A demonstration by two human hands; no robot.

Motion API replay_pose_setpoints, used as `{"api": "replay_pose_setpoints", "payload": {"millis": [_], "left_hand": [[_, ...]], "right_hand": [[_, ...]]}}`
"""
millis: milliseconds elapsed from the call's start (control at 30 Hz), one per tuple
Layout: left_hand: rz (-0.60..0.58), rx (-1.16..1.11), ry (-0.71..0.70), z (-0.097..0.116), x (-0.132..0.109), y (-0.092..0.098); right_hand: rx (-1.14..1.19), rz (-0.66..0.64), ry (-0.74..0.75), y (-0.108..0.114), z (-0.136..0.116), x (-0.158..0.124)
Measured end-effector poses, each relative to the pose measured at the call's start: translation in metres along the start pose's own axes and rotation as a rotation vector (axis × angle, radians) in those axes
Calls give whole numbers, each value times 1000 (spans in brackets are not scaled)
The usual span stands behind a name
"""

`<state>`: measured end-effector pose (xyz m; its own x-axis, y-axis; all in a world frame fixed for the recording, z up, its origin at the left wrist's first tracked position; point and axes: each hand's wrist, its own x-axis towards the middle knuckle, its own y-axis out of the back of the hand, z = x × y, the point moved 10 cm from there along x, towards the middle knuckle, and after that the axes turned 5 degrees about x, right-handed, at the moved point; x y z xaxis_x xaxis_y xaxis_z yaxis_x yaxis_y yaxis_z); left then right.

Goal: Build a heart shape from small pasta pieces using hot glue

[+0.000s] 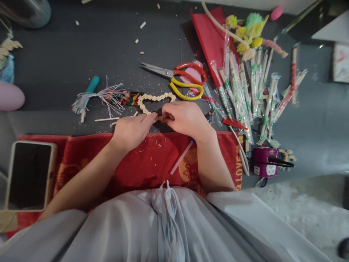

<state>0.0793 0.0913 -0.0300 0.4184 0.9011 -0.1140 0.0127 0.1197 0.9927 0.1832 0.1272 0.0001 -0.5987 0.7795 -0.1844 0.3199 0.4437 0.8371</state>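
At its near edge, the heart (156,98) is being pinched by the left hand (134,131) and right hand (187,118), its far side lying beyond both.

a cream, knobbly band (156,98) curves around an open middle. it sits over the dark counter (114,47), its near right part hidden.

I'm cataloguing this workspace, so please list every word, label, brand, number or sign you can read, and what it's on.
"LOVE": yellow letters along the right-hand end of the red towel; characters next to it are unclear.
Purple box: small white markings, too small to read.
Wrapped sticks: green printing, too small and blurred to read.
White item at the far right: red marks, too blurred to read.
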Motion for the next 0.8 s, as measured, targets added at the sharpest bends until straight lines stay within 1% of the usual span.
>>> {"api": "replay_pose_setpoints", "payload": {"millis": [233, 367, 467, 567, 633, 700, 800], "left_hand": [[13, 18, -25, 2, -1, 2], [29, -22, -15, -1, -2, 1], [62, -63, -15, -2, -2, 0], [98, -91, -16, -2, -4, 3], [115, -103, -9, -3, -6, 7], [130, -94, -18, -2, -8, 10], [149, -62, -84, 4, -12, 14]], "right_hand": [[-45, -25, -33, 8, -3, -5], [-68, -75, -112, 16, -5, -16], [-106, -162, -197, 16, -8, -27], [-163, -285, -273, 11, -13, -40], [-181, -337, -297, 7, -17, -47], [-182, -337, -304, 5, -20, -51], [-184, -288, -290, 0, -24, -54]]}}
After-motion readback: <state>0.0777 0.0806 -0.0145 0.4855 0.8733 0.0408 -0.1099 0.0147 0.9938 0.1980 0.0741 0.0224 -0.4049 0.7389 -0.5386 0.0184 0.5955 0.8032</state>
